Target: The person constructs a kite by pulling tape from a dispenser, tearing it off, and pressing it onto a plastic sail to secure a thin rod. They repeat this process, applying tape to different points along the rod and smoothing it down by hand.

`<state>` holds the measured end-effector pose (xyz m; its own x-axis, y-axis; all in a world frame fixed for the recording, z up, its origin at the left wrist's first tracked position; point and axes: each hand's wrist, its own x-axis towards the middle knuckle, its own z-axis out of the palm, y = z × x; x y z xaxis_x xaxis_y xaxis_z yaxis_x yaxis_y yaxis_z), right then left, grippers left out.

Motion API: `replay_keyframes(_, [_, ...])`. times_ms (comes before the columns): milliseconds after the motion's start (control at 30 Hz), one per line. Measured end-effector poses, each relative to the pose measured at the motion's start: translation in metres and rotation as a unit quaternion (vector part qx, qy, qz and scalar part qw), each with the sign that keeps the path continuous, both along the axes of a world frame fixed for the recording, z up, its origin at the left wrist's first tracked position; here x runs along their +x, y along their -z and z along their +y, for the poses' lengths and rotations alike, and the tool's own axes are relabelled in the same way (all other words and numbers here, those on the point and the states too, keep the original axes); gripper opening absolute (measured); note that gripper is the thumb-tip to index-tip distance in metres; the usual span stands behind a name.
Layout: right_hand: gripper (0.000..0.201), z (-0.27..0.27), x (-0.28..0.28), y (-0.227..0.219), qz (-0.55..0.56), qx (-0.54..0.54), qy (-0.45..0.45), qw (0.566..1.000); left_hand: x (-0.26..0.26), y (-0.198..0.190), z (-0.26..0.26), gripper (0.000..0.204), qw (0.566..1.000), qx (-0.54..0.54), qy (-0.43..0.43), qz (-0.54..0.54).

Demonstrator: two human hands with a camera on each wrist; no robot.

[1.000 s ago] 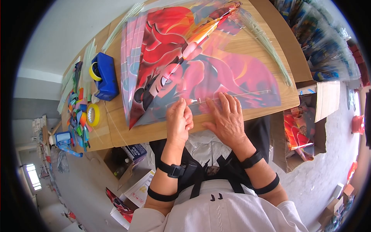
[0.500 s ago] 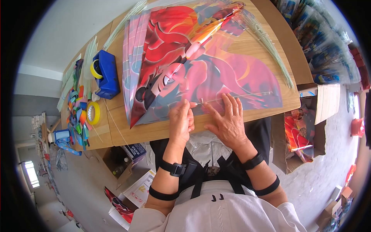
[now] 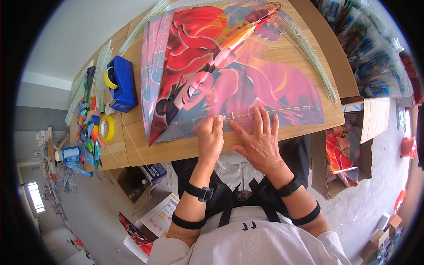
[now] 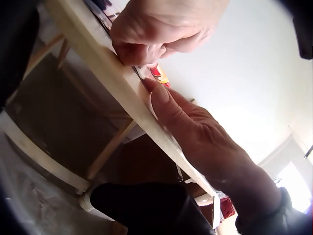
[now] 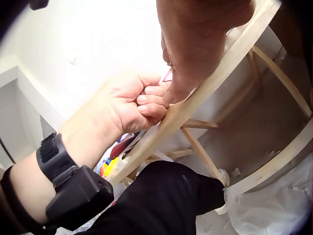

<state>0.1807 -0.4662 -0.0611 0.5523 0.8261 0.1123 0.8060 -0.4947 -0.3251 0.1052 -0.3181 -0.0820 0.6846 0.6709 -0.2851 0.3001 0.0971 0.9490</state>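
Note:
A thin, printed kite sheet (image 3: 282, 84), red and pink with a cartoon face, lies on the wooden table with a slim pale rod (image 3: 287, 108) across it near the front edge. My left hand (image 3: 209, 140) has its fingers curled, fingertips down on the sheet just left of the rod's end; no object shows between them. Spread over the sheet and the rod, my right hand (image 3: 260, 148) rests with its fingers straight. In the left wrist view the right thumb (image 4: 161, 95) lies at the table edge, close to the curled left hand (image 4: 161, 24).
More printed sheets (image 3: 152, 66) lie stacked beneath. To the left stand a blue tape dispenser (image 3: 124, 84), a yellow tape roll (image 3: 106, 128) and coloured ribbons (image 3: 86, 132). Bundles of thin rods (image 3: 309, 53) lie at right and back. An open carton (image 3: 364, 165) stands right of the table.
My left hand has shifted slightly right, its fingertips nearer my right index finger. My right fingers have spread wider over the rod. The sheet keeps its place on the table.

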Motion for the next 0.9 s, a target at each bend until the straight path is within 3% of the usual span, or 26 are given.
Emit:
replay_keyframes(67, [0.068,0.000,-0.001,0.001,-0.002,0.002,0.007,1.000,0.000,0.001,-0.003,0.027,0.989,0.142,0.036,0.009])
replay_keyframes(100, [0.068,0.001,-0.001,0.001,-0.003,0.003,0.007,1.000,0.000,-0.001,-0.007,0.027,0.989,0.143,0.036,0.007])
replay_keyframes(167, [0.068,0.001,-0.001,0.000,0.001,0.004,0.011,1.000,-0.001,-0.008,-0.017,0.028,0.948,0.317,-0.018,-0.005])
replay_keyframes(200, [0.068,0.000,-0.001,0.000,0.000,0.004,0.012,1.000,-0.004,-0.009,-0.016,0.028,0.948,0.318,-0.018,-0.006])
replay_keyframes(267, [0.069,-0.003,-0.005,-0.003,0.005,-0.004,0.006,1.000,-0.015,-0.015,-0.013,0.041,0.815,0.570,0.099,0.034])
replay_keyframes(333, [0.069,-0.003,-0.005,-0.003,0.007,0.000,0.008,1.000,-0.014,-0.023,-0.015,0.051,0.817,0.555,0.147,0.044])
replay_keyframes(400, [0.069,-0.003,-0.005,-0.003,0.009,0.001,0.013,1.000,-0.010,-0.031,-0.023,0.057,0.767,0.610,0.161,0.121])
replay_keyframes(567, [0.068,-0.003,-0.004,-0.001,0.015,0.012,0.009,1.000,-0.016,-0.016,-0.018,0.069,0.779,0.542,0.249,0.192])
replay_keyframes(733, [0.073,-0.011,0.006,-0.003,0.005,0.020,-0.013,1.000,-0.015,-0.020,-0.005,0.068,0.795,0.538,0.217,0.179])
replay_keyframes(800, [0.075,-0.016,0.010,-0.001,-0.011,-0.017,-0.015,1.000,-0.017,-0.020,-0.009,0.069,0.773,0.526,0.280,0.218])
replay_keyframes(833, [0.074,-0.016,0.011,-0.012,-0.004,-0.029,-0.013,0.999,-0.017,-0.025,-0.010,0.068,0.797,0.506,0.267,0.196])
replay_keyframes(900, [0.074,-0.014,0.012,-0.021,0.036,-0.041,-0.004,0.999,-0.023,-0.012,-0.013,0.070,0.793,0.553,0.209,0.147])
